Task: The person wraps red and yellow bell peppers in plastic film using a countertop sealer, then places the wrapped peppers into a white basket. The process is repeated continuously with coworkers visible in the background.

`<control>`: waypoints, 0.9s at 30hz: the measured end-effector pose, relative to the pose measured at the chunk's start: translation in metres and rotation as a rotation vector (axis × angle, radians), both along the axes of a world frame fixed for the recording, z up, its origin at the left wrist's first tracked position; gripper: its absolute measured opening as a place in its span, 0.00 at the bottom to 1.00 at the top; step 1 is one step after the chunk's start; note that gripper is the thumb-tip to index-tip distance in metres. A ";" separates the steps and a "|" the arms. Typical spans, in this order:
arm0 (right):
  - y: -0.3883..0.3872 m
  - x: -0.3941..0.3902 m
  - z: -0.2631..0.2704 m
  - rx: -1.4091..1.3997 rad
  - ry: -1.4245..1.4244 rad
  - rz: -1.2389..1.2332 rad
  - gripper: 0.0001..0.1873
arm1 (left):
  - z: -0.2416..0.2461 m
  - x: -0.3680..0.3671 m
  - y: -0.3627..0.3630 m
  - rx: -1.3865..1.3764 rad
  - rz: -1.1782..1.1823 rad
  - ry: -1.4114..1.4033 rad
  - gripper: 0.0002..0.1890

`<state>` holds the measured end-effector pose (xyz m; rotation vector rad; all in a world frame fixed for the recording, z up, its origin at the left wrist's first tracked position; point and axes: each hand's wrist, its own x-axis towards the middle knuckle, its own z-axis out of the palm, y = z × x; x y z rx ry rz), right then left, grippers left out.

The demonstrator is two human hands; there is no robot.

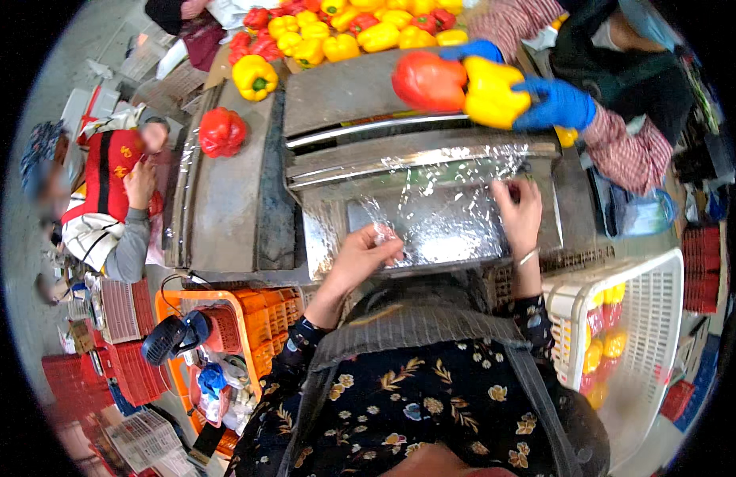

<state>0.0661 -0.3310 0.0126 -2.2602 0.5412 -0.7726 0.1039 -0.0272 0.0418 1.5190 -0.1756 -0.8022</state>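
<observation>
A sheet of clear plastic film [442, 197] lies stretched over the metal wrapping machine [326, 161] before me. My left hand [368, 250] pinches the film's near left part between thumb and fingers. At its right side, my right hand [520, 206] has fingers curled at the film's edge. Beyond the machine's roller bar, a co-worker's blue-gloved hand [552, 102] holds a yellow bell pepper [496, 92] against a red bell pepper [428, 80], with the other gloved hand [475, 50] behind them. Another red bell pepper [222, 132] and a yellow one [254, 77] sit on the left metal surface.
Many loose peppers [344, 36] are heaped at the far side. An orange plastic basket [239, 340] with a small fan [165, 340] stands at my left. At my right is a white crate [672, 322] holding wrapped peppers. A co-worker in a red vest [108, 173] is at far left.
</observation>
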 end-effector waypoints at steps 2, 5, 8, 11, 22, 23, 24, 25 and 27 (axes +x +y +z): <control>0.013 0.000 -0.004 -0.238 0.017 -0.014 0.14 | 0.006 0.002 -0.005 0.097 -0.003 0.043 0.10; 0.013 0.002 -0.006 -0.135 -0.219 0.082 0.12 | 0.007 0.002 -0.008 0.101 -0.002 0.052 0.14; 0.018 -0.017 0.006 0.737 -0.211 0.107 0.09 | 0.005 -0.006 -0.007 0.131 0.028 0.013 0.16; 0.018 -0.052 0.002 0.816 -0.008 0.070 0.08 | 0.003 -0.025 0.008 0.148 -0.059 -0.063 0.16; 0.028 -0.156 0.007 1.178 0.178 0.093 0.18 | -0.001 -0.079 0.033 0.109 -0.237 -0.581 0.13; 0.030 -0.153 0.014 1.264 0.119 0.082 0.20 | 0.001 -0.075 0.029 0.088 -0.255 -0.621 0.13; 0.026 -0.152 0.013 1.427 0.042 0.160 0.21 | 0.002 -0.074 0.027 0.050 -0.250 -0.579 0.14; 0.028 -0.145 0.024 1.592 -0.044 0.235 0.22 | 0.002 -0.072 0.026 0.014 -0.252 -0.537 0.15; 0.017 -0.134 0.024 1.849 -0.217 0.362 0.22 | -0.003 -0.069 0.020 -0.147 -0.133 -0.334 0.18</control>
